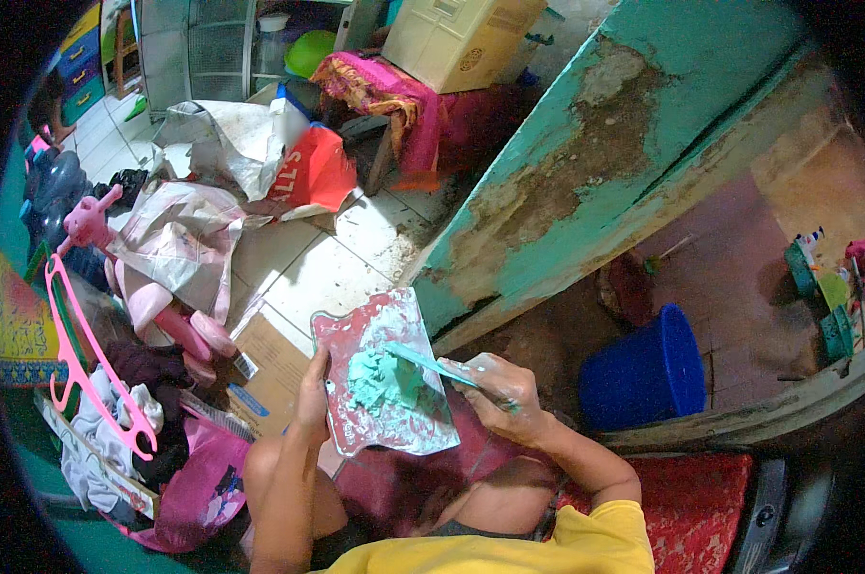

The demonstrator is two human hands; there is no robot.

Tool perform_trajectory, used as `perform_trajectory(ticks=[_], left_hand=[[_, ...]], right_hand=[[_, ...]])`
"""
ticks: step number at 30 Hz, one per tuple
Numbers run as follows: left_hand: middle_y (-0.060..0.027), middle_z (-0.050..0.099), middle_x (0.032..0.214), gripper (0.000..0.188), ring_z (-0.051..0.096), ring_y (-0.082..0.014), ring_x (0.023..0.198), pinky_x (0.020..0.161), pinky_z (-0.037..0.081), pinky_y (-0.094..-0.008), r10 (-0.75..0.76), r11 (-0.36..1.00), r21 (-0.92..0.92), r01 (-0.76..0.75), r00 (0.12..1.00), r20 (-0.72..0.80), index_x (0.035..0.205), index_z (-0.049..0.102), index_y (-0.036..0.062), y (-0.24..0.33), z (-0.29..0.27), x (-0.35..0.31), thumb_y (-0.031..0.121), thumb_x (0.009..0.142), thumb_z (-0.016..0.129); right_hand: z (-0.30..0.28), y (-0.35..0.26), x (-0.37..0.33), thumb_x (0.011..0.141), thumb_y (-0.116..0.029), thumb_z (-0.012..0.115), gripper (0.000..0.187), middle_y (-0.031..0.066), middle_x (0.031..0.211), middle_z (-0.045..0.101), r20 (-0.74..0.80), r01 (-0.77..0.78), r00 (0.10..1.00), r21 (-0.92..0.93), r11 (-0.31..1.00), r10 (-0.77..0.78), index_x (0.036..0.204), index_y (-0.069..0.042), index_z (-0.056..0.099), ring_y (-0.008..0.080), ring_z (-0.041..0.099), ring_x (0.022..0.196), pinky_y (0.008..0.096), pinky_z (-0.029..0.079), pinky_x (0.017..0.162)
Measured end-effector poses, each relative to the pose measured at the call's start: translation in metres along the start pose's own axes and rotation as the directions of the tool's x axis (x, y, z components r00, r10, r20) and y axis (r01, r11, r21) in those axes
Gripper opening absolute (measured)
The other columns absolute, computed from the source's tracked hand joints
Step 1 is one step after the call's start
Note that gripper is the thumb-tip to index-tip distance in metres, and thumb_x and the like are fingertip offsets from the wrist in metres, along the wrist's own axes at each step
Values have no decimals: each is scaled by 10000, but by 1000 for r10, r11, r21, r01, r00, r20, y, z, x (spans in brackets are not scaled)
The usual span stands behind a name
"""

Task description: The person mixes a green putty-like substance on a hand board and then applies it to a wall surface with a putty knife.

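My left hand (pixel 310 400) grips the left edge of a flat red board (pixel 339 342) smeared with white and pale green paste. A thick mound of mint-green paste (pixel 375 381) lies on its middle. My right hand (pixel 505 398), itself spotted with paste, is closed round a paste-coated spatula (pixel 425 362). The spatula's tip touches the far side of the mound. Just beyond the board rises a turquoise wall (pixel 509 253) with a long, bare, crumbling patch (pixel 585 143).
At right, past the wall, stands a blue bucket (pixel 643 368). Plastic sacks (pixel 188 230), a pink toy (pixel 160 311), flattened cardboard (pixel 265 368) and a pink hanger (pixel 93 354) with clothes crowd the left. A cardboard box (pixel 461 43) sits on a cloth-covered table at the back.
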State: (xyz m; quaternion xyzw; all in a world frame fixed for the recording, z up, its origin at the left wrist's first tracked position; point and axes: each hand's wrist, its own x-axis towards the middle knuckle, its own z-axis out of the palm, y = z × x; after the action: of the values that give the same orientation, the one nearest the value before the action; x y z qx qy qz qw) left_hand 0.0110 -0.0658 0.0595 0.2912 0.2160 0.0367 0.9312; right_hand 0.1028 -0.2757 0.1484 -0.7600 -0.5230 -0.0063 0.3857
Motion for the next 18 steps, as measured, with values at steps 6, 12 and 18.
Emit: perform_trajectory(ticks=[6, 12, 18], left_hand=[[-131, 487, 1190, 541, 502, -232, 1056, 915, 401, -360, 6, 993, -114, 1, 998, 61, 1248, 363, -3, -7, 0, 3, 416, 915, 290], [-132, 499, 1167, 544, 501, -256, 1049, 912, 400, -386, 41, 970, -242, -23, 997, 72, 1231, 393, 19, -8, -9, 8, 444, 907, 285], [-134, 505, 1152, 535, 513, -256, 1026, 902, 406, -394, 80, 972, -227, -54, 991, 108, 1216, 405, 18, -9, -6, 5, 440, 906, 295]], right_hand=[[3, 4, 0, 632, 14, 587, 507, 95, 830, 545, 198, 243, 960, -237, 941, -198, 1133, -47, 545, 233, 516, 688, 313, 445, 611], [12, -3, 2, 688, -82, 560, 520, 72, 808, 508, 303, 322, 931, -416, 850, -204, 1204, -85, 498, 212, 503, 692, 293, 453, 621], [8, -5, 2, 677, -90, 572, 507, 58, 843, 521, 238, 301, 947, -422, 855, -216, 1181, -130, 529, 202, 512, 696, 291, 462, 620]])
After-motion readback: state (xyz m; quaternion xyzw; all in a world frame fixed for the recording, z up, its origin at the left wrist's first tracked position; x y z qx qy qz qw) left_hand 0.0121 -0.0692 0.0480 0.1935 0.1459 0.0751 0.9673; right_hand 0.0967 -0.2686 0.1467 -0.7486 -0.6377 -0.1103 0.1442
